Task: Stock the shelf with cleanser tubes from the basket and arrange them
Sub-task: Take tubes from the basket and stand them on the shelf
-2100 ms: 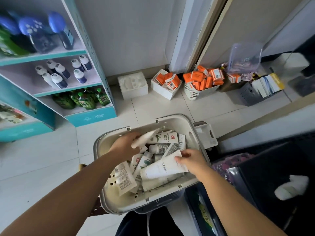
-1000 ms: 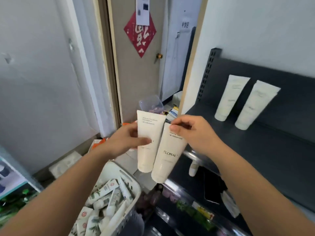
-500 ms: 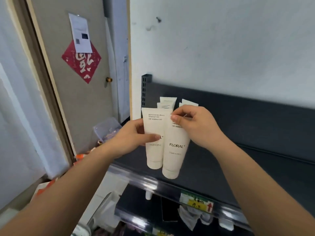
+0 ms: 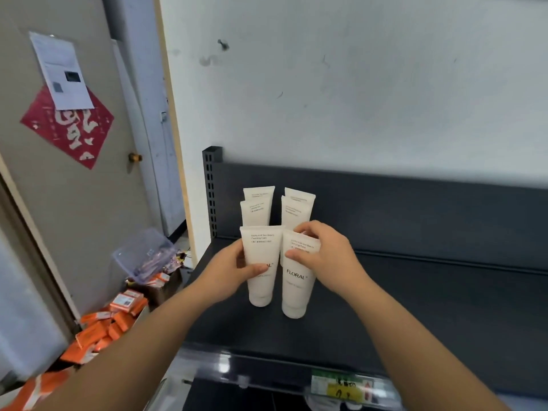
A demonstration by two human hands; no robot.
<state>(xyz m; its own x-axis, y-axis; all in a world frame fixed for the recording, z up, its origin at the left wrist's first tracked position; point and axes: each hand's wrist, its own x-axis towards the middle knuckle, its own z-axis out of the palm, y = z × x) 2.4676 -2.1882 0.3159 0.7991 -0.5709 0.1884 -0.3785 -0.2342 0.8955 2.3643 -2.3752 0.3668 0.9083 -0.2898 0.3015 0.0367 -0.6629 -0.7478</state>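
Two white cleanser tubes stand cap-down on the dark shelf (image 4: pixel 415 307). My left hand (image 4: pixel 228 269) grips the left tube (image 4: pixel 262 253) round its middle. My right hand (image 4: pixel 324 256) pinches the upper part of the right tube (image 4: pixel 295 292), which is marked FLORAL. Behind them, several more white tubes (image 4: pixel 257 203) stand in two short rows near the shelf's back panel. The basket is out of view.
The shelf's slotted upright (image 4: pixel 211 191) rises at the back left. A price-label strip (image 4: pixel 341 387) runs along the shelf's front edge. Orange boxes (image 4: pixel 109 321) and a clear plastic container (image 4: pixel 142 253) lie on the floor at the left, by a door (image 4: pixel 74 203).
Both hands carried the two tubes from the basket up to the shelf and lowered them until their caps rest on it, in front of the tubes standing there.
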